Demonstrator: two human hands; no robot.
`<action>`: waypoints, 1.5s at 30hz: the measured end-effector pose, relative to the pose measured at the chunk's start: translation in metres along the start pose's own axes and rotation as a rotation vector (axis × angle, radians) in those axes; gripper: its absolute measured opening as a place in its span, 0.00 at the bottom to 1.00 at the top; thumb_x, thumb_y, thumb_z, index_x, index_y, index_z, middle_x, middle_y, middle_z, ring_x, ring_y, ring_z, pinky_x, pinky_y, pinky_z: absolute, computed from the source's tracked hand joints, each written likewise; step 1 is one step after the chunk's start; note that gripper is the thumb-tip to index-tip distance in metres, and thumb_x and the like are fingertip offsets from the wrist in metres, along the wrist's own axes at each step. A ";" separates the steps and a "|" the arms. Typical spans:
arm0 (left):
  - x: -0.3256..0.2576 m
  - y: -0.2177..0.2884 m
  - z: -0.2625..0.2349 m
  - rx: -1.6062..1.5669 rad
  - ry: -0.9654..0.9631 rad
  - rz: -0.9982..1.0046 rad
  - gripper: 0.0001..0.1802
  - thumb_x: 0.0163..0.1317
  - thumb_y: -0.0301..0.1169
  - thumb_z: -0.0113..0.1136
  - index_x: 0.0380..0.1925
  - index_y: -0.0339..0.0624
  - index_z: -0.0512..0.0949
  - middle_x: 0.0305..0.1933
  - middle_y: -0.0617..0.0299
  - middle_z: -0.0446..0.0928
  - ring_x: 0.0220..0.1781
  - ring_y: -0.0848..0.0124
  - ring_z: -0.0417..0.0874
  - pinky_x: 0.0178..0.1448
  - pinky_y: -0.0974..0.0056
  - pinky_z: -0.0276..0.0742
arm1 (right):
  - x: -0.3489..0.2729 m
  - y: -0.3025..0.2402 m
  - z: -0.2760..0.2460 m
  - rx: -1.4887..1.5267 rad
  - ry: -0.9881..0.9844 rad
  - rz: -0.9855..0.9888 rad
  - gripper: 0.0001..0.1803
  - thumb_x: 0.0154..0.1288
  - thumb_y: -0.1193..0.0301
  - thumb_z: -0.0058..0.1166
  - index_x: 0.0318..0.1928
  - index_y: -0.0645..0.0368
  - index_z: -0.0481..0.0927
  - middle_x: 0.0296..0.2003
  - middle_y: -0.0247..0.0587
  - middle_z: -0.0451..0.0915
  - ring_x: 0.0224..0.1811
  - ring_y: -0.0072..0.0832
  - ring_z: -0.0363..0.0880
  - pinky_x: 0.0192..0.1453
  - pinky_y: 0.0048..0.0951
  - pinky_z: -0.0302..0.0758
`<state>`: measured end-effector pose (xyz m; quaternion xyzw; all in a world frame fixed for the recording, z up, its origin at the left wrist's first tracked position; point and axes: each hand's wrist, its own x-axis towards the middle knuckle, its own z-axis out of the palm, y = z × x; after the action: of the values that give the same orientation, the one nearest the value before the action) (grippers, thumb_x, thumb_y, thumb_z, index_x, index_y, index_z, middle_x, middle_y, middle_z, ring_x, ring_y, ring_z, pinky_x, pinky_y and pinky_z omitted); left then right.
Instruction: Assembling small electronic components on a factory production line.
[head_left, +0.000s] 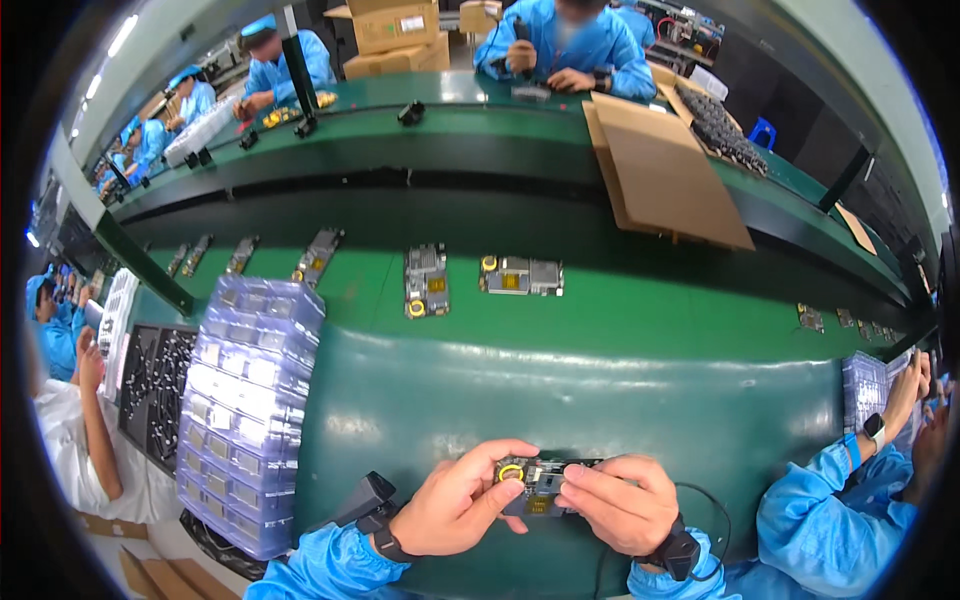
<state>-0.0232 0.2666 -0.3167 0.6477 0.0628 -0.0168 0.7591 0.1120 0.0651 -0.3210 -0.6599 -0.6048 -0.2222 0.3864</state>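
Note:
Between my two hands, a little above the green work surface (430, 400), is a small dark circuit board (543, 505) with a yellow ring at its left end and a gold patch. My left hand (455, 505) grips the ring end between thumb and fingers. At the other end, my right hand (625, 503) is closed with its fingertips on the board's upper face; anything smaller under those fingers is hidden. Both wrists wear black bands with boxy modules. Ahead on the green belt lie two similar boards, one lengthwise (427, 282) and one crosswise (522, 276).
A stack of clear plastic trays (250, 410) with small parts stands to my left, beside a black tray (157, 390). More boards (318, 256) lie along the belt. Brown cardboard (665, 165) leans over the far ledge. Co-workers in blue sit opposite; one co-worker's arm (840, 490) is close at right.

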 end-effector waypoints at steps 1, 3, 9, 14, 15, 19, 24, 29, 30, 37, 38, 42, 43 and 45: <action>-0.002 0.004 -0.001 0.029 -0.015 0.000 0.21 0.78 0.23 0.50 0.67 0.33 0.63 0.52 0.52 0.81 0.48 0.66 0.87 0.45 0.61 0.92 | 0.002 -0.001 0.004 -0.005 0.022 0.004 0.14 0.48 0.75 0.74 0.38 0.58 0.91 0.47 0.35 0.89 0.38 0.27 0.82 0.37 0.28 0.80; -0.004 0.000 -0.001 0.071 -0.015 0.054 0.22 0.77 0.24 0.51 0.68 0.37 0.64 0.44 0.55 0.86 0.38 0.68 0.91 0.40 0.67 0.85 | 0.001 -0.003 0.005 -0.006 -0.006 0.007 0.13 0.48 0.75 0.74 0.38 0.57 0.91 0.47 0.34 0.89 0.38 0.27 0.82 0.36 0.27 0.80; -0.006 -0.003 0.000 0.074 -0.005 0.052 0.23 0.76 0.23 0.53 0.68 0.39 0.65 0.42 0.56 0.85 0.38 0.67 0.92 0.39 0.67 0.85 | -0.001 -0.006 0.007 -0.006 -0.038 0.030 0.14 0.48 0.77 0.73 0.39 0.56 0.91 0.47 0.34 0.89 0.38 0.26 0.81 0.36 0.25 0.79; -0.007 -0.006 0.001 0.123 0.010 0.068 0.23 0.75 0.23 0.54 0.68 0.40 0.66 0.40 0.57 0.85 0.38 0.67 0.92 0.38 0.67 0.84 | -0.002 -0.006 0.006 0.019 -0.057 0.039 0.15 0.46 0.77 0.72 0.39 0.56 0.91 0.48 0.34 0.89 0.39 0.27 0.81 0.37 0.26 0.79; -0.008 -0.005 0.001 0.138 0.018 0.072 0.23 0.75 0.23 0.54 0.68 0.40 0.66 0.39 0.58 0.84 0.38 0.67 0.92 0.38 0.68 0.84 | -0.002 -0.006 0.006 0.017 -0.063 0.032 0.15 0.46 0.77 0.72 0.39 0.57 0.91 0.48 0.35 0.89 0.40 0.27 0.81 0.37 0.26 0.79; -0.007 0.000 0.002 0.160 0.014 0.020 0.20 0.73 0.17 0.54 0.63 0.29 0.68 0.48 0.51 0.83 0.45 0.69 0.88 0.44 0.63 0.92 | -0.004 -0.005 0.007 0.010 -0.053 0.018 0.15 0.46 0.77 0.71 0.39 0.58 0.91 0.49 0.36 0.89 0.41 0.27 0.80 0.38 0.26 0.79; -0.007 0.000 0.002 0.182 0.027 0.035 0.20 0.72 0.16 0.54 0.63 0.28 0.68 0.48 0.51 0.84 0.45 0.69 0.88 0.43 0.63 0.92 | -0.005 -0.004 0.007 0.012 -0.062 0.020 0.16 0.47 0.76 0.70 0.40 0.57 0.91 0.50 0.36 0.88 0.41 0.27 0.80 0.39 0.26 0.79; -0.007 -0.002 0.002 0.171 0.034 0.046 0.21 0.74 0.20 0.55 0.64 0.34 0.67 0.42 0.55 0.84 0.40 0.68 0.90 0.39 0.66 0.87 | -0.007 -0.004 0.006 0.017 -0.079 0.027 0.16 0.48 0.76 0.69 0.42 0.57 0.91 0.50 0.35 0.88 0.42 0.26 0.79 0.40 0.25 0.79; -0.007 -0.003 0.003 0.170 0.040 0.074 0.22 0.75 0.24 0.55 0.66 0.39 0.67 0.36 0.59 0.85 0.37 0.68 0.92 0.35 0.69 0.82 | -0.007 -0.004 0.006 0.018 -0.084 0.026 0.16 0.48 0.76 0.69 0.42 0.56 0.91 0.51 0.35 0.88 0.42 0.26 0.78 0.40 0.25 0.80; -0.007 -0.002 0.002 0.171 0.032 0.081 0.21 0.75 0.24 0.55 0.66 0.39 0.67 0.39 0.57 0.85 0.37 0.67 0.92 0.35 0.68 0.83 | -0.007 -0.005 0.006 0.012 -0.097 0.030 0.16 0.49 0.75 0.69 0.43 0.55 0.91 0.52 0.33 0.87 0.44 0.27 0.77 0.40 0.25 0.80; -0.007 -0.002 0.002 0.180 0.033 0.081 0.21 0.75 0.24 0.55 0.66 0.39 0.67 0.39 0.57 0.85 0.37 0.67 0.92 0.36 0.68 0.83 | -0.007 -0.005 0.006 0.013 -0.097 0.031 0.16 0.49 0.75 0.69 0.43 0.55 0.91 0.52 0.33 0.87 0.44 0.27 0.77 0.40 0.25 0.80; -0.007 0.000 0.003 0.179 0.037 0.084 0.21 0.75 0.23 0.55 0.66 0.39 0.68 0.42 0.56 0.85 0.37 0.67 0.92 0.36 0.68 0.84 | -0.006 -0.006 0.006 -0.002 -0.104 0.026 0.17 0.49 0.76 0.70 0.43 0.56 0.91 0.52 0.35 0.87 0.43 0.27 0.77 0.40 0.26 0.80; -0.007 0.000 0.003 0.179 0.037 0.083 0.21 0.75 0.23 0.55 0.66 0.39 0.68 0.42 0.56 0.85 0.37 0.67 0.92 0.36 0.68 0.84 | -0.005 -0.006 0.006 -0.002 -0.105 0.024 0.17 0.49 0.76 0.70 0.43 0.57 0.91 0.52 0.36 0.87 0.42 0.27 0.77 0.39 0.26 0.81; -0.006 -0.001 0.003 0.177 0.040 0.074 0.21 0.75 0.23 0.55 0.65 0.39 0.68 0.43 0.56 0.85 0.37 0.67 0.92 0.37 0.67 0.85 | -0.005 -0.006 0.006 -0.005 -0.101 0.020 0.16 0.48 0.76 0.71 0.42 0.59 0.91 0.51 0.37 0.87 0.42 0.28 0.78 0.38 0.26 0.81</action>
<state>-0.0294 0.2631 -0.3164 0.7144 0.0522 0.0187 0.6975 0.1039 0.0668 -0.3267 -0.6774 -0.6162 -0.1862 0.3560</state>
